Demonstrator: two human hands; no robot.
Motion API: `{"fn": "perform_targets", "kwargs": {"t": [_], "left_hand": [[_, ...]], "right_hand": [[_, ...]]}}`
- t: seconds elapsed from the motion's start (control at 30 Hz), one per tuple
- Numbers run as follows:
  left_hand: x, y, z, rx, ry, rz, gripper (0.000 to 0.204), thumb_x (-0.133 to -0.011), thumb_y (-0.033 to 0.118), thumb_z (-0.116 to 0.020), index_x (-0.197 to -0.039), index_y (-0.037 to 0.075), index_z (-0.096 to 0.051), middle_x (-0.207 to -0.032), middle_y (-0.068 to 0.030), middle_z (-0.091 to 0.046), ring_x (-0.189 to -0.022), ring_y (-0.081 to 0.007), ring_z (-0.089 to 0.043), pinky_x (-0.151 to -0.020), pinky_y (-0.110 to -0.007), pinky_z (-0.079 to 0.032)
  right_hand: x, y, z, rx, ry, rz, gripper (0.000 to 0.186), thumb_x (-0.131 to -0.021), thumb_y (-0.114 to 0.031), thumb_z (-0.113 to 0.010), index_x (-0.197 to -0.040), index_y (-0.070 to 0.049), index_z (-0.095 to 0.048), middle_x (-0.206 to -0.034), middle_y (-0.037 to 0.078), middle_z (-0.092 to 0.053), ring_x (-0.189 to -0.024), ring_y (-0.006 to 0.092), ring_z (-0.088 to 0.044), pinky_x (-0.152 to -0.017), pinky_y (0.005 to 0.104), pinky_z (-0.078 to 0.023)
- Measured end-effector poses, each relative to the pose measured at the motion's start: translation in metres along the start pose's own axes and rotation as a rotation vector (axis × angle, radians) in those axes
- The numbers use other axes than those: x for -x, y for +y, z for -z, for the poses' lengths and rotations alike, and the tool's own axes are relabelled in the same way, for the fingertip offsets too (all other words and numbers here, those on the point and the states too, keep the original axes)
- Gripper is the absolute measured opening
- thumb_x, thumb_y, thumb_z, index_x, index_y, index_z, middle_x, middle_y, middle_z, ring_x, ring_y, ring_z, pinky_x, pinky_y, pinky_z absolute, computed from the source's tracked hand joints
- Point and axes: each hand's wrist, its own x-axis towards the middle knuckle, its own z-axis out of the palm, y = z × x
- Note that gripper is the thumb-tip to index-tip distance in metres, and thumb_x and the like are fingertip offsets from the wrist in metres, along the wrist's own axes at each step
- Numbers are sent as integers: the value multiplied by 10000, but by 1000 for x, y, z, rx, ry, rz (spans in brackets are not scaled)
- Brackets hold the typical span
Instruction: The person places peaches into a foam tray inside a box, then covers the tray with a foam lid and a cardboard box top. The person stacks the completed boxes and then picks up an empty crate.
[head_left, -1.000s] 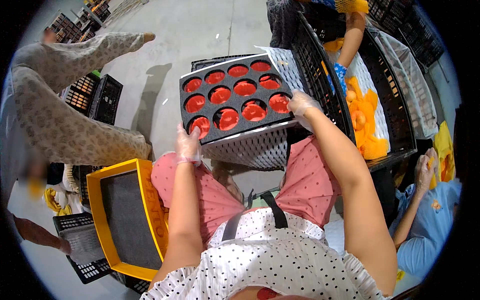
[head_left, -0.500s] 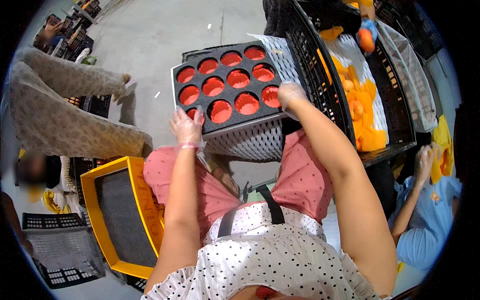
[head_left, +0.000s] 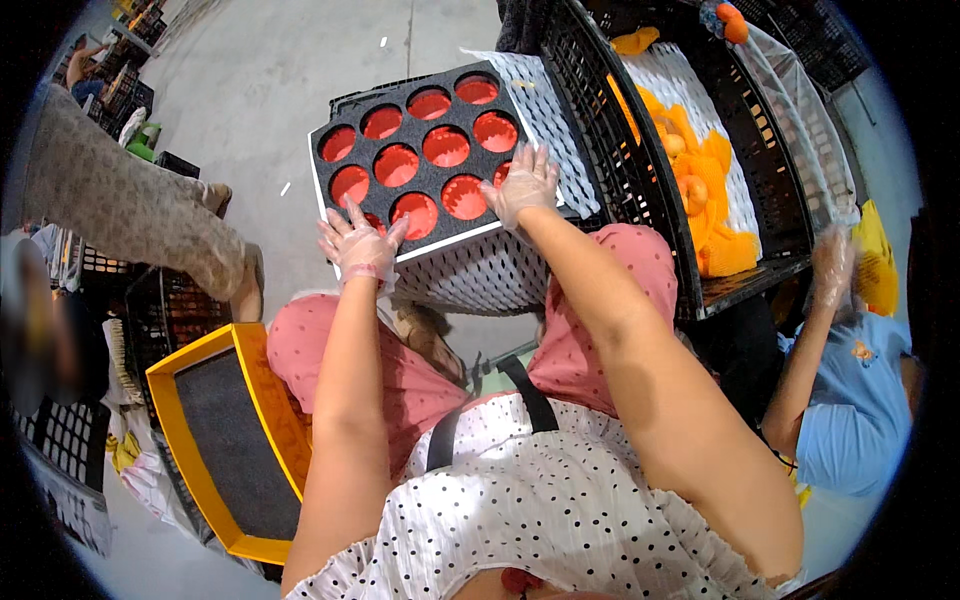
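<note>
A black foam insert (head_left: 368, 152) with rows of round holes, lined in red (head_left: 446, 146), sits in a shallow white box (head_left: 318, 190) in front of me. The box rests on white mesh padding (head_left: 475, 275) above my knees. My left hand (head_left: 358, 246), in a clear plastic glove, lies with fingers spread on the insert's near left corner, partly covering one hole. My right hand (head_left: 524, 188), gloved the same way, lies open on the near right corner and partly hides another red hole. Neither hand holds anything.
To the right stands a large black crate (head_left: 655, 190) with round fruit and orange foam nets (head_left: 728, 250). A yellow crate (head_left: 160, 400) with a dark pad is at my left. A person in blue (head_left: 860, 400) sits at right; another person's legs (head_left: 130, 180) are at left.
My right hand has shifted from the insert's right edge onto its near right corner, fingers now spread. My left hand's fingers have opened wider. The person's step at left has changed.
</note>
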Motion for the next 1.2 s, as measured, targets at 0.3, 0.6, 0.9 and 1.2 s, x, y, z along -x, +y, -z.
{"fn": "perform_targets", "kwargs": {"t": [0.3, 0.6, 0.9, 1.2], "left_hand": [[-13, 4, 6, 359, 432, -93, 948, -787, 644, -549, -1460, 67, -213, -1437, -263, -277, -1352, -448, -183, -1111, -529, -90], [-134, 45, 15, 73, 396, -224, 791, -843, 687, -389, -1467, 225, -241, -1512, -166, -200, -1389, -418, -132, -1097, -579, -83], [-153, 44, -15, -105, 249, -214, 649, -863, 644, -406, -1417, 309, -361, -1457, -135, -325, -1355, -410, -237, -1061, -627, -118], [-155, 64, -2, -97, 344, -365, 688, -830, 634, -489, -1407, 276, -382, -1500, -62, -266, -1363, -421, -201, -1027, -686, -120]], "right_hand": [[-27, -10, 90, -69, -171, 58, 640, -872, -445, -503, -1364, -45, -413, -1392, 138, -435, -1293, 291, -395, -1034, 489, -299], [-134, -37, 61, -145, 445, 307, 653, -883, -522, -452, -1435, -195, -333, -1521, 98, -222, -1417, 329, -120, -1123, 536, -87], [-152, -35, -3, -48, 352, 414, 546, -924, -451, -383, -1410, -204, -367, -1452, 62, -361, -1365, 284, -268, -1105, 570, -106], [-164, -43, -3, -29, 368, 423, 553, -906, -459, -413, -1382, -179, -405, -1387, 68, -422, -1347, 284, -286, -1088, 595, -130]]}}
